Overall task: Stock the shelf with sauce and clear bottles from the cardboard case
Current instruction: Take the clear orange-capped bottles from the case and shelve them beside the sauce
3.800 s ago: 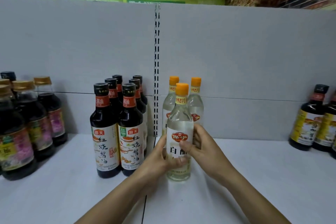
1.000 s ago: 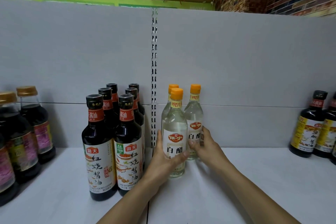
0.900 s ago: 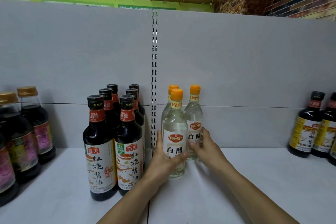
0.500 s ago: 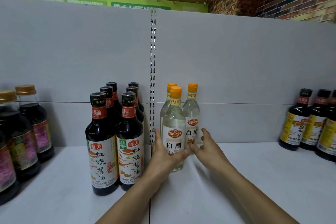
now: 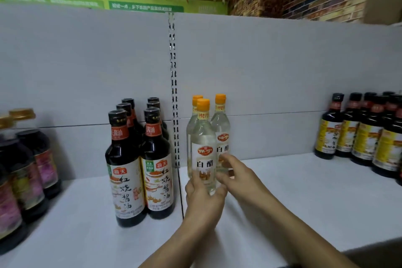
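1. On the white shelf (image 5: 304, 202), just right of the slotted metal upright (image 5: 173, 93), the front clear bottle (image 5: 203, 137) is standing upright. It has a smooth see-through round body, narrow neck, orange cap and a white paper label with a red badge.
2. Behind it two more clear bottles (image 5: 222, 122) are standing, same shape, packed close; can't tell whether they're touching.
3. The left hand (image 5: 203, 200) is gripping the front clear bottle low down. Its thumb is lying up the label's left edge and its fingers are curling round the base from the right.
4. The right hand (image 5: 241, 177) is hovering at the bottle's right side, fingers loose and slightly spread, holding nothing. Motion blur, so contact with the bottles is unclear.
5. Left of the upright, dark sauce bottles (image 5: 125, 159) are sitting in two columns of three: glossy near-black bodies, black caps, red neck bands, white-orange labels.
6. Far right, yellow-label bottles (image 5: 348, 135) are standing in a cluster; far left, gold-capped bottles (image 5: 32, 159) are showing blurred.
7. A matte grey back panel (image 5: 282, 72) is running behind everything.
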`<act>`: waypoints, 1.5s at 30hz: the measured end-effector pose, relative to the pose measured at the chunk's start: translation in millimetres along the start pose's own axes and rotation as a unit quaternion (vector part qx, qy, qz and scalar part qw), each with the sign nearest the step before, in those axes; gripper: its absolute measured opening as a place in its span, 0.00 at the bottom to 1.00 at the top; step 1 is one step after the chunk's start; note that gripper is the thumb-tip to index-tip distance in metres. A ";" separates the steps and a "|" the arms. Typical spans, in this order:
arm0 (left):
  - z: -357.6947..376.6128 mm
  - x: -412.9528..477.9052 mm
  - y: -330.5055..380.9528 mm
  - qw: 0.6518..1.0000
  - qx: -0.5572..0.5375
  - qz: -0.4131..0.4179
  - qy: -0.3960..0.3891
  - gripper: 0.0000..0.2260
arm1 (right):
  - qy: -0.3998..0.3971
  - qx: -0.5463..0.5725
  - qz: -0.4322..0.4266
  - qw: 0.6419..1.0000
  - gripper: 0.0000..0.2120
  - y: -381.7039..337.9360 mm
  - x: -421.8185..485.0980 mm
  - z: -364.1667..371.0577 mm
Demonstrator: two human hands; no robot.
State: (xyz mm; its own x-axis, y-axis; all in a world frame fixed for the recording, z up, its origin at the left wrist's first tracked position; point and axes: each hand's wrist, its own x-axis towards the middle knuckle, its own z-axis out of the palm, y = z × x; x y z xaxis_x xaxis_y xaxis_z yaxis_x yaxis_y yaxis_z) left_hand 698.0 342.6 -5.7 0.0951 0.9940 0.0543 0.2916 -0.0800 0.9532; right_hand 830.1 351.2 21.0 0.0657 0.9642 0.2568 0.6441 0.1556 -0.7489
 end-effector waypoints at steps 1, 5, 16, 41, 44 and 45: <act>0.9 -3.0 -0.2 1.000 0.002 0.005 0.001 0.35 | 0.005 0.003 -0.001 1.000 0.22 -1.6 -3.9 0.0; -2.4 -12.8 9.8 0.999 -0.030 0.043 -0.008 0.33 | 0.030 0.003 0.006 1.000 0.22 -3.3 -18.3 -3.8; 39.8 -56.4 32.8 0.982 -0.108 0.110 -0.110 0.23 | 0.159 0.025 0.062 0.985 0.18 9.0 -97.6 -49.7; 290.1 -289.3 57.2 0.870 -0.049 0.105 -0.480 0.30 | 0.384 -0.025 0.274 0.881 0.17 113.5 -443.6 -211.3; 310.5 -308.7 41.3 0.861 -0.034 0.088 -0.499 0.29 | 0.388 -0.009 0.301 0.871 0.17 125.3 -471.0 -210.8; 317.0 -315.0 36.5 0.857 -0.027 0.079 -0.509 0.30 | 0.389 -0.007 0.311 0.867 0.17 130.5 -479.7 -210.2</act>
State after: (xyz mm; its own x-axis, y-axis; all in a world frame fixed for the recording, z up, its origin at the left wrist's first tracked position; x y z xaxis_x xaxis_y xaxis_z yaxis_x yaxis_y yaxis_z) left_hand 980.5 2.9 -82.4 0.9181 0.3888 -0.0770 0.1569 -0.1779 0.9715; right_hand 1042.9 -136.1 -71.5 0.8944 0.4236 0.1438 0.3086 -0.3516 -0.8838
